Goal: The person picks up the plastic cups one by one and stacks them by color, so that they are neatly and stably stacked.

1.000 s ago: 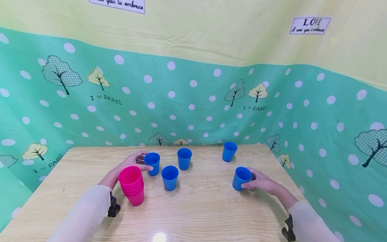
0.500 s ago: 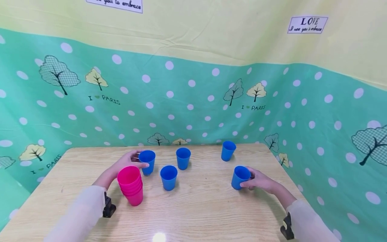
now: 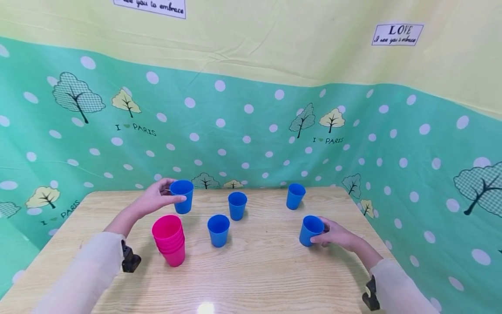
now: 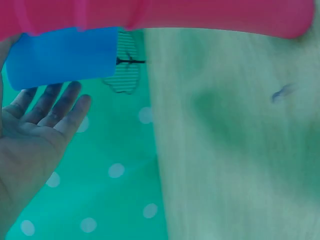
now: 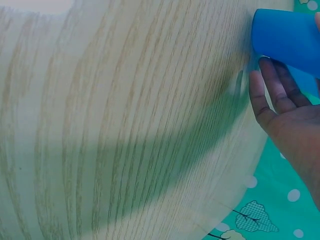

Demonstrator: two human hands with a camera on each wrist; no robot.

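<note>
My left hand [image 3: 154, 197] grips a blue cup [image 3: 182, 201] between thumb and fingers, holding it up off the table behind the pink stack. In the left wrist view that same blue cup [image 4: 65, 57] lies along the curled fingers, partly hidden by the pink cups [image 4: 200, 17]. At the right, my right hand [image 3: 336, 233] holds another blue cup [image 3: 310, 231], its thumb across the front and the other fingers behind. The right wrist view has this cup [image 5: 285, 37] at the upper right, beside the fingers. A stack of nested pink cups [image 3: 171, 244] stands close to my left forearm.
Two blue cups, one nearer [image 3: 218, 233] and one farther [image 3: 237, 207], stand upright mid-table. Another blue cup [image 3: 295, 198] is near the back edge at right. A green-and-yellow patterned cloth [image 3: 243, 131] hangs behind and beside the wooden table [image 3: 259, 274].
My left hand has lifted its blue cup and drawn it left, away from the two middle cups. The right hand and its cup stay almost where they were.
</note>
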